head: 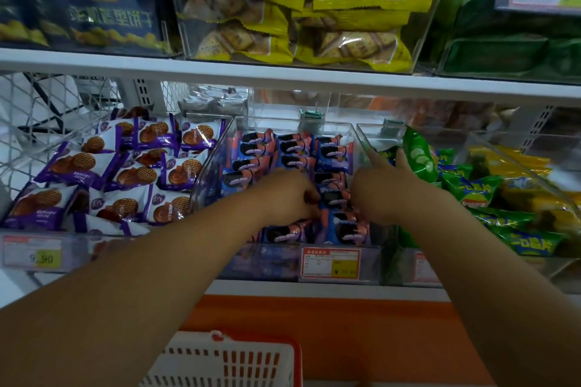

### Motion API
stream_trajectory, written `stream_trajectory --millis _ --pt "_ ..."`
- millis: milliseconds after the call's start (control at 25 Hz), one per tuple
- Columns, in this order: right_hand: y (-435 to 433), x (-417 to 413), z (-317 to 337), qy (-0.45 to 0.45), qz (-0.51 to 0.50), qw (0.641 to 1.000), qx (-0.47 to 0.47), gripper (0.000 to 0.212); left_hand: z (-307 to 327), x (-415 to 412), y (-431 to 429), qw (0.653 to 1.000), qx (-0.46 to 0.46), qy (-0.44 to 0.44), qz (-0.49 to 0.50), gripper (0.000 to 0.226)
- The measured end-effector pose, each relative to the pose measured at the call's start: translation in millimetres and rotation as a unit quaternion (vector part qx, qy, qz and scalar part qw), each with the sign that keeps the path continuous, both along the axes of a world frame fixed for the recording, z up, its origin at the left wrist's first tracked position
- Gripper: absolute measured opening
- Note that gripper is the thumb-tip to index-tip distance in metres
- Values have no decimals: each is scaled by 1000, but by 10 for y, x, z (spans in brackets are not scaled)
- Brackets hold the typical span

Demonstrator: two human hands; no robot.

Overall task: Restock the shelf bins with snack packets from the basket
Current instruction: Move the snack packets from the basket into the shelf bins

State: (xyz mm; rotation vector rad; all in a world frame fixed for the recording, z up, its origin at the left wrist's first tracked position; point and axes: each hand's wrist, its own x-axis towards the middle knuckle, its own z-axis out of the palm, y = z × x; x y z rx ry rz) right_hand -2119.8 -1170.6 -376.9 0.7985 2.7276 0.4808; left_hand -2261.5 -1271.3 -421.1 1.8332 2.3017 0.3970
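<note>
Shelf bin (208,171): L hand (286,195) grips blue pkts (295,148), R hand (382,188) beside.

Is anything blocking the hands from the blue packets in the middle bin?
No, nothing visible is. The left hand and right hand are already inside the clear middle bin, right on the blue packets. The bin's top is open.

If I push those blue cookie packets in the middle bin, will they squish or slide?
Probably slide: the blue packets have glossy wrappers. They look small and puffy, so likely light. Packed in rows in the clear bin, they'd probably nudge neighbours, not tip.
</note>
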Motion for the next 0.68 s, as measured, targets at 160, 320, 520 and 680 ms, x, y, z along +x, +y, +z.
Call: stream_trajectory --millis 160,320,520,680 --pt "20 17 -48 27 2 1000 8 31 -19 24 29 997 38 -51 39 13" --pt "27 15 -88 46 12 998 40 33 22 24 35 993 94 -46 56 12" --pt "-13 173 128 117 62 991 -29 26 174 68 -188 991 106 -46 71 28" --pt "-142 237 73 48 64 995 -56 30 183 54 -591 1000 17 25 5 26"
